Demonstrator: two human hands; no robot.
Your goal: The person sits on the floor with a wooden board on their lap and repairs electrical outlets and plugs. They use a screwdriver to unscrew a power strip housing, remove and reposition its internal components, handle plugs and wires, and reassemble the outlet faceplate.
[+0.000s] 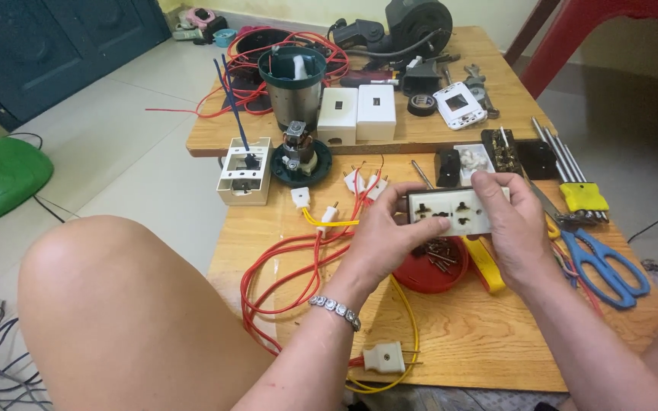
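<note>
**Both hands grip a white socket block over the near table**

The left hand (390, 232) and the right hand (513, 221) are both closed on a white socket block (455, 211), one at each end, holding it face-up above the near wooden table (481, 342). The left thumb lies across the block's left end; the right fingers wrap its right end and far edge.

The block looks like rigid moulded plastic: light, stiff, smooth enough to slip in a loose pinch, and probably liable to crack at thin edges if squeezed hard. The short ends and long side walls seem the safest places to hold, keeping fingers off the pin holes on the face.

Just below it sits a red dish of screws (429, 268), with a yellow-handled tool (487, 265) at its right. Blue scissors (602, 262) lie farther right. Red wire (283, 274) loops to the left, and a white plug (384, 357) rests near the front edge.
</note>
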